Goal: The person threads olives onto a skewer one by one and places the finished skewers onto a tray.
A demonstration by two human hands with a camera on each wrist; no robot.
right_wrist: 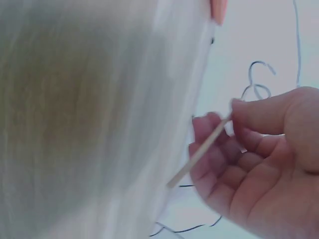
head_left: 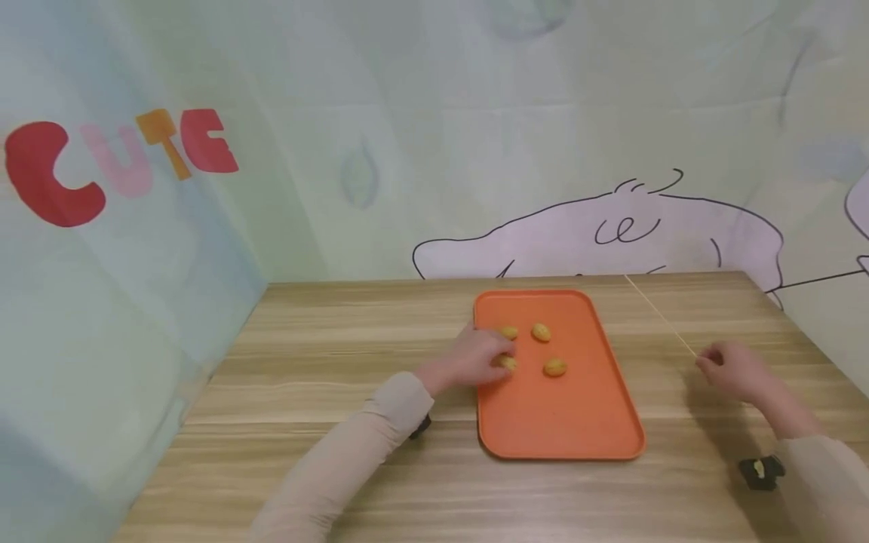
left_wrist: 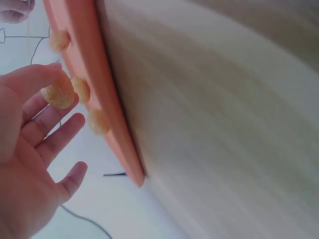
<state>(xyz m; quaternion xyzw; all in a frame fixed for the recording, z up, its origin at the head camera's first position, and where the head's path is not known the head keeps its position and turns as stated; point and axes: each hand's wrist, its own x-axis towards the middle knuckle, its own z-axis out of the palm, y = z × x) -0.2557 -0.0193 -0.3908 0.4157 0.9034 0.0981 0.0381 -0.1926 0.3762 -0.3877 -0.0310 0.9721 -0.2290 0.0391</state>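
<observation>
My left hand (head_left: 475,357) reaches over the left edge of an orange tray (head_left: 560,422). Between its thumb and index finger it pinches a small yellow-brown oval lump (left_wrist: 61,93) with a slightly bumpy surface; the other fingers are spread apart. Three similar lumps lie on the tray: one by the fingertips (head_left: 509,331), one at the upper middle (head_left: 541,332) and one lower down (head_left: 554,367). To the right of the tray, my right hand (head_left: 735,369) pinches a thin wooden skewer (head_left: 658,311) near one end. Its long part slants away toward the table's back edge, with a short end (right_wrist: 192,162) below the fingers.
The tray lies flat on a wood-grain table (head_left: 326,347), its low rim running all round. Behind the table hangs a printed cloth (head_left: 326,151) with cartoon drawings and coloured letters. A black device (head_left: 761,473) is at the right wrist.
</observation>
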